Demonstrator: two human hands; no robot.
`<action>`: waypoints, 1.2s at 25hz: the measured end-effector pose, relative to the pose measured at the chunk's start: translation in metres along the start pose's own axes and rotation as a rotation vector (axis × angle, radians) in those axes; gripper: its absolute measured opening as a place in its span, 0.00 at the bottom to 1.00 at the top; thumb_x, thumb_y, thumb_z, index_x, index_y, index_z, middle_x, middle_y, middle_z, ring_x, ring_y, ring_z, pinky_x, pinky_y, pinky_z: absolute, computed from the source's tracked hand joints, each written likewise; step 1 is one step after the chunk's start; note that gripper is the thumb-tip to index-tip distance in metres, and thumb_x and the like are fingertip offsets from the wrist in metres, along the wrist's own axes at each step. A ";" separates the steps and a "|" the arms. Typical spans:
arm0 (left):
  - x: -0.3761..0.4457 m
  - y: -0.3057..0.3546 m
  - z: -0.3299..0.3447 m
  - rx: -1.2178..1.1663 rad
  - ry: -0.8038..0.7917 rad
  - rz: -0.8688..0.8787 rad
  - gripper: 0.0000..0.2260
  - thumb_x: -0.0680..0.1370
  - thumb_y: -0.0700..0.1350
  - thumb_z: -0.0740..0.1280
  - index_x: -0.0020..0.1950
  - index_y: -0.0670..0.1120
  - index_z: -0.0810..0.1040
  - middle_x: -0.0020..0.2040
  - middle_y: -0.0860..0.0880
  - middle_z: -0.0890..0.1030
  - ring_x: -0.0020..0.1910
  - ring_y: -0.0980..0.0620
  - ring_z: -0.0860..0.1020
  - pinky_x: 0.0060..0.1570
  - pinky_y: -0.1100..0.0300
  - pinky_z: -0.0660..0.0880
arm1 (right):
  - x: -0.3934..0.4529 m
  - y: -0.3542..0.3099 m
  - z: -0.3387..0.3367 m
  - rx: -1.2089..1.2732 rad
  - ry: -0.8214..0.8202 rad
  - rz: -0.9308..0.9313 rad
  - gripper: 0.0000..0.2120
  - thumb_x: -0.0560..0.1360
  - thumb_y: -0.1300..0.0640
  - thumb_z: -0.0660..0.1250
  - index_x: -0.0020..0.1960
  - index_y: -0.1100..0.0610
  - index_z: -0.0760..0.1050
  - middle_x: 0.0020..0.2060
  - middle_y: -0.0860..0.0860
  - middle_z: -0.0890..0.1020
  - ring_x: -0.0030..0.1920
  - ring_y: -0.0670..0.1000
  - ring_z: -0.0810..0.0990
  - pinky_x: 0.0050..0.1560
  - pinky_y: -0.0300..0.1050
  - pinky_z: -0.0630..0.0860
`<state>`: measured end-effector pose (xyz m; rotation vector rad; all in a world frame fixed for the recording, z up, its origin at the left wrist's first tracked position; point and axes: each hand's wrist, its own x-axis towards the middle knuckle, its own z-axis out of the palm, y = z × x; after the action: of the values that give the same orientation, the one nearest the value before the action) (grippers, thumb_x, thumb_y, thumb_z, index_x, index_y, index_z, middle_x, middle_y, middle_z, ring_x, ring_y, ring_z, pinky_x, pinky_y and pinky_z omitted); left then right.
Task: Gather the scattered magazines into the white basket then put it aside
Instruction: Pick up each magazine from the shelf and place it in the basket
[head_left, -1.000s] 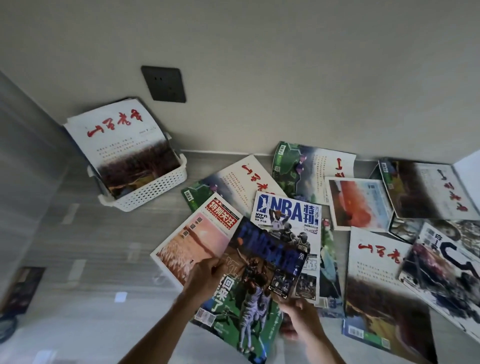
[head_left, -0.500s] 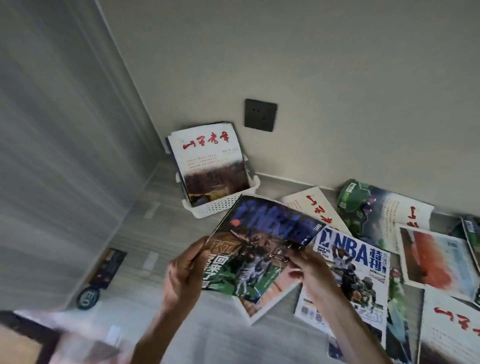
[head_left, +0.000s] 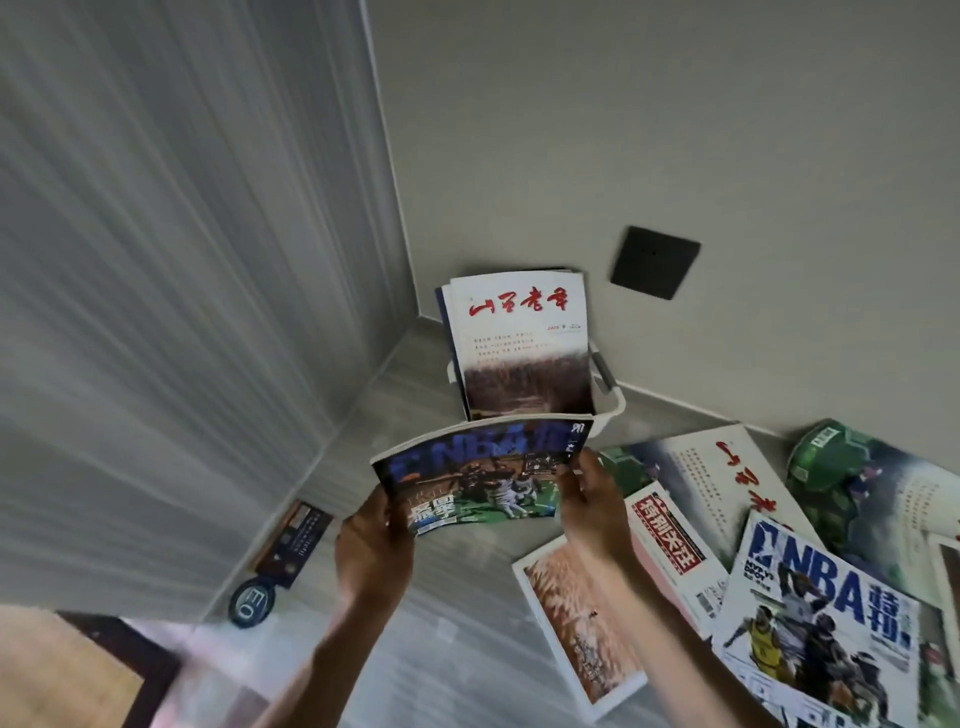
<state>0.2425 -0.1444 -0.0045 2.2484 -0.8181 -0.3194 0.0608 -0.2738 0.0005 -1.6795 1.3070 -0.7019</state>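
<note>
I have the dark NBA magazine (head_left: 480, 475) at mid-frame, my left hand (head_left: 375, 551) gripping its lower left edge and my right hand (head_left: 592, 506) pinching the right edge, just in front of the white basket (head_left: 609, 410) by the wall corner. It looks light, glossy and floppy, bowing between my grips, so holding both side edges seems wise. More magazines (head_left: 821, 613) lie on the floor at lower right.
</note>
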 end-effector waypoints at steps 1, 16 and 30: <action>0.004 -0.001 -0.002 -0.023 0.007 0.024 0.12 0.76 0.36 0.67 0.56 0.47 0.81 0.41 0.43 0.86 0.39 0.41 0.84 0.34 0.55 0.75 | 0.006 -0.003 0.000 0.001 0.008 0.007 0.08 0.82 0.58 0.58 0.56 0.53 0.75 0.44 0.52 0.83 0.41 0.54 0.81 0.32 0.44 0.76; 0.142 0.105 0.051 -0.282 -0.056 0.092 0.09 0.73 0.36 0.69 0.48 0.47 0.84 0.36 0.50 0.83 0.39 0.48 0.83 0.41 0.58 0.78 | 0.176 -0.039 -0.056 0.034 0.249 -0.015 0.04 0.77 0.60 0.63 0.46 0.51 0.74 0.44 0.53 0.84 0.44 0.57 0.83 0.49 0.61 0.81; -0.033 0.050 0.116 0.160 -0.768 -0.041 0.18 0.72 0.49 0.66 0.62 0.53 0.73 0.58 0.49 0.82 0.56 0.47 0.79 0.54 0.56 0.75 | -0.083 0.150 -0.092 -0.380 -0.080 0.341 0.26 0.75 0.71 0.60 0.69 0.53 0.70 0.70 0.51 0.73 0.66 0.50 0.76 0.62 0.37 0.74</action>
<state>0.1430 -0.2133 -0.0536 2.2882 -1.2072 -1.2208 -0.1093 -0.2316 -0.0831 -1.6912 1.6924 -0.1902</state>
